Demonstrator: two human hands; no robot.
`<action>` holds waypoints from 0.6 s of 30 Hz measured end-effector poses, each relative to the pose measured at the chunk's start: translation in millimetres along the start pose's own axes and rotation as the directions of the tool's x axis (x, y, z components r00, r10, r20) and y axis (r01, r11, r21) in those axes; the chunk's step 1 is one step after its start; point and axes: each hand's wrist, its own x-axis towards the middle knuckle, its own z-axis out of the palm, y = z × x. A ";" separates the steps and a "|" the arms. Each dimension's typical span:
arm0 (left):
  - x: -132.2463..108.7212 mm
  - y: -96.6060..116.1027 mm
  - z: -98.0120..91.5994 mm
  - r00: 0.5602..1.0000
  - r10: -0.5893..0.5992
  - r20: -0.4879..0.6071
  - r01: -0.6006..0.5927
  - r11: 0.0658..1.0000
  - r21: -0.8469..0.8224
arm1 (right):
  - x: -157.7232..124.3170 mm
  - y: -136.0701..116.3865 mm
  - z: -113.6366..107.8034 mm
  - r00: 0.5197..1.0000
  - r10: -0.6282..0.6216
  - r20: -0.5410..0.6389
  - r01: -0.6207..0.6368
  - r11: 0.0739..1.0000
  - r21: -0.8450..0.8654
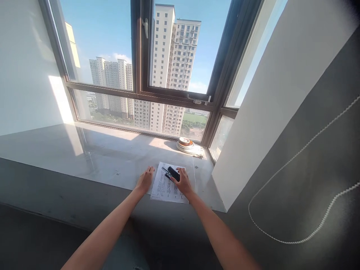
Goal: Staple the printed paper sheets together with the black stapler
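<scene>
Printed sheets of paper [164, 189] lie on the pale window sill, their near edge reaching over the sill's front edge. A black stapler [173, 173] is above the upper part of the paper, with my right hand [183, 182] closed round its right end. Whether the stapler touches the sheets cannot be made out. Just left of the paper, my left hand [146, 180] rests on the sill with its fingers bent; whether anything is under them is hidden.
Stacked round plates or coils [185, 145] sit at the back right of the sill [112, 157], by the window frame. Small dark items [199, 156] lie beside them. A white beaded cord [277, 169] hangs at the right, near a white wall.
</scene>
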 end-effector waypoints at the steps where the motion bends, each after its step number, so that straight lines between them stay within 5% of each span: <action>1: 0.0 -0.6 -0.1 1.000 0.005 0.001 -0.005 1.000 -0.010 | -0.4 1.2 5.4 1.000 0.004 0.028 -0.004 1.000 -0.002; 6: 2.6 -3.6 5.9 0.998 -0.020 -0.056 0.017 0.999 -0.042 | -5.0 10.7 15.7 0.998 0.031 0.059 -0.029 0.999 -0.041; 18: 9.3 -11.4 11.2 0.974 0.101 -0.202 -0.176 0.902 -0.394 | -6.9 5.7 11.3 0.999 0.003 0.045 -0.002 1.000 -0.021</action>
